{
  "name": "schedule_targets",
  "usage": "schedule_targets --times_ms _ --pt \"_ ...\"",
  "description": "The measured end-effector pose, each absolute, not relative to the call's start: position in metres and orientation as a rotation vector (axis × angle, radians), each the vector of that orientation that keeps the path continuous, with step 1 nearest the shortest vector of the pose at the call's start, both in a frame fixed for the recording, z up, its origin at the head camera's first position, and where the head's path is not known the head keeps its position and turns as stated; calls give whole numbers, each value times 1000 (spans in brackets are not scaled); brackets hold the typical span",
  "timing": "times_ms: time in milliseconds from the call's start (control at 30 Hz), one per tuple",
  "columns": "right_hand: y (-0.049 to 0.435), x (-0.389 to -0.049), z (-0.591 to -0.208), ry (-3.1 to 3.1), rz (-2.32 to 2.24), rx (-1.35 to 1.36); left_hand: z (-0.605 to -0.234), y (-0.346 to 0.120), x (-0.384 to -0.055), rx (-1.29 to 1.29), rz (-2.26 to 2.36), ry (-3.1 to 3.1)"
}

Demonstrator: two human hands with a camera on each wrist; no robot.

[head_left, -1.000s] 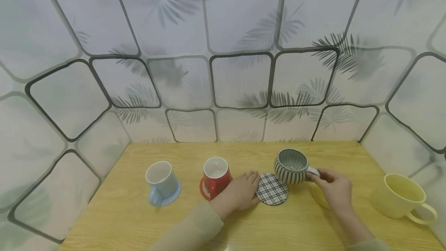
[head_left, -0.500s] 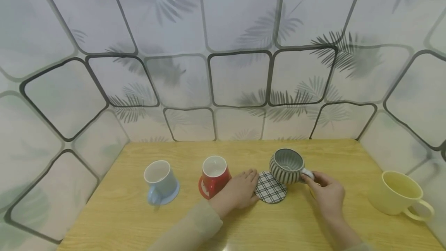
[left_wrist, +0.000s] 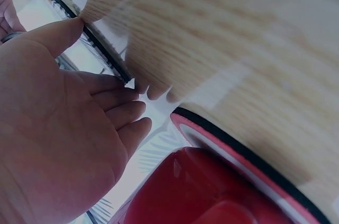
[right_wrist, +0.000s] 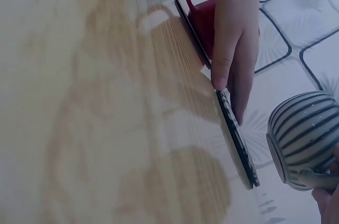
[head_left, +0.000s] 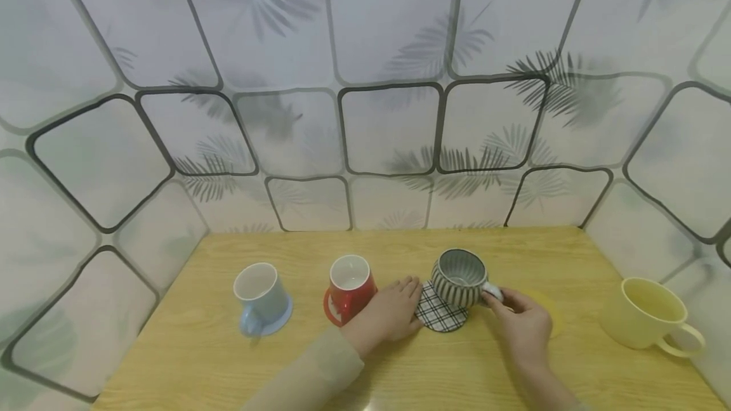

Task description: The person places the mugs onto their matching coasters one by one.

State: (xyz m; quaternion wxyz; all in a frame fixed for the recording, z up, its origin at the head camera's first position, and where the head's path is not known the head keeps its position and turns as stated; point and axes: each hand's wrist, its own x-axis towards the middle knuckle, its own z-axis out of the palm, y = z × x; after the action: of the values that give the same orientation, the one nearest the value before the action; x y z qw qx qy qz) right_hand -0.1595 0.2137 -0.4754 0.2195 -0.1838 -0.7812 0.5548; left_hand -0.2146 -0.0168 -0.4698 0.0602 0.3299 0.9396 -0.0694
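Note:
My right hand [head_left: 522,328] pinches the handle of a grey-and-white striped mug [head_left: 459,290], held over the back right part of a round plaid coaster [head_left: 435,316]. The right wrist view shows a gap between the mug [right_wrist: 307,139] and the coaster [right_wrist: 235,136]. My left hand [head_left: 388,313] lies low at the coaster's left side, fingers straight. In the left wrist view, thumb and forefinger of that hand [left_wrist: 63,123] touch the coaster's edge [left_wrist: 108,52]. Just left of it stands a red mug [head_left: 356,303] on a red-rimmed coaster [head_left: 330,309].
A light blue mug [head_left: 259,293] stands on a blue coaster [head_left: 284,319] at the left. Behind my right hand lies a yellow coaster [head_left: 553,309]. A large yellow mug [head_left: 639,319] stands at the far right. Patterned walls [head_left: 388,132] border the wooden table [head_left: 422,373].
My right hand has carried the striped mug leftward, from the plaid coaster's right edge to over it. More of the yellow coaster shows. My left hand has stayed at the plaid coaster.

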Motion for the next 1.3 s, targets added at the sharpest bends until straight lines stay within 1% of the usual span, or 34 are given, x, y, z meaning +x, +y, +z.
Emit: schedule_targets --times_ms 400,633,900,1067,1300 --pt "202 -156 -479 -2192 1571 -588 -472 -17 -216 997 -217 2849" --pt "200 -157 -485 -2181 1602 -589 -474 -16 -216 1011 -252 2855" --pt "196 -153 -486 -2241 1562 -577 -472 -17 -214 1038 -295 2882" --pt "194 -147 -484 -2329 1644 -569 -471 -16 -213 1028 -277 2878" --pt "189 -141 -479 -2461 1647 -476 -472 -16 -213 1035 -279 2894"
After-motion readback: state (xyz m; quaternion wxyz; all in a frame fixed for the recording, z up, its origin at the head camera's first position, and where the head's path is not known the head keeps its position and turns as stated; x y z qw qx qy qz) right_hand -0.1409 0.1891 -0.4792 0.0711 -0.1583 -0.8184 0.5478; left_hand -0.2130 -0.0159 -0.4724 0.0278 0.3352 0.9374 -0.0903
